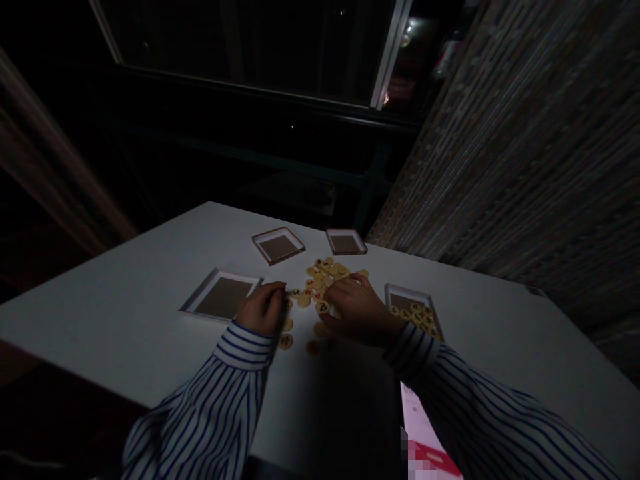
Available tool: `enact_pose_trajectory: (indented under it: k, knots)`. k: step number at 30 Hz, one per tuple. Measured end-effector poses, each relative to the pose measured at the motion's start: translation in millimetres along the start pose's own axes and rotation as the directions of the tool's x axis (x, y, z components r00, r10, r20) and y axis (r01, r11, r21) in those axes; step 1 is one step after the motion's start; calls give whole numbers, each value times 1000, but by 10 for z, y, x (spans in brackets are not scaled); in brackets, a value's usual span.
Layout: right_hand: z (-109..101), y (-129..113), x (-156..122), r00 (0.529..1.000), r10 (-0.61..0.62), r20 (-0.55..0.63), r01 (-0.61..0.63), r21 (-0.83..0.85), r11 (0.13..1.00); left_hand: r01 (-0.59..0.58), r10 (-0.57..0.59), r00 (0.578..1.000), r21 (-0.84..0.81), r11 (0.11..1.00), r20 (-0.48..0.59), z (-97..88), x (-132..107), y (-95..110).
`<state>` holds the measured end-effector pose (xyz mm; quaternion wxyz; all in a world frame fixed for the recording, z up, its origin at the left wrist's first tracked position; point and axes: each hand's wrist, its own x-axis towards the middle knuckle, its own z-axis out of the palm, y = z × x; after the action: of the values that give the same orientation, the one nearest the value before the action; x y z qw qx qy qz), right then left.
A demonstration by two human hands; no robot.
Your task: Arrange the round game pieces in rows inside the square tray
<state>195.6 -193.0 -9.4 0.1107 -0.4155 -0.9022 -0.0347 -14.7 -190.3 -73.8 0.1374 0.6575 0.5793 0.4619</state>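
Observation:
A pile of round yellowish game pieces [327,272] with dark and red marks lies on the white table [125,320]. My left hand [261,308] rests at the pile's left edge, fingers curled and pinched on a piece, just right of a shallow square tray [221,297]. My right hand [356,308] lies over the pile's near side with fingers bent down onto the pieces; what it holds is hidden. A tray [414,308] to its right contains several pieces. Both sleeves are white with blue stripes.
Two more shallow square trays [278,245] [346,241] sit at the far side of the table. A few loose pieces [286,341] lie near my wrists. A white and red sheet [425,440] lies at the near edge. A woven wall [525,167] rises at right; the room is dark.

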Motion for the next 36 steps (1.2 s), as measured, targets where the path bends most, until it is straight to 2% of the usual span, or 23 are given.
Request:
enact_pose_trajectory:
  k: [5, 15, 24, 31, 36]
  knots:
    - [-27, 45, -125, 1000, 20, 5, -20, -19, 1000, 3, -1, 999, -38, 999, 35, 1, -11, 83]
    - [-165, 97, -310, 994, 104, -31, -105, -7, 994, -113, 121, 974, -52, 992, 194, 1, -73, 408]
    - [-301, 167, -449, 987, 136, -82, -134, 35, 990, -65, 101, 948, -127, 990, 300, 203, -141, 637]
    - [-271, 226, -615, 986, 105, -127, -103, 22, 994, -53, 138, 910, -221, 974, 391, 410, -218, 843]
    - [-276, 249, -723, 988, 111, -109, -111, 6, 994, 37, 106, 895, -309, 950, 432, 514, -257, 958]
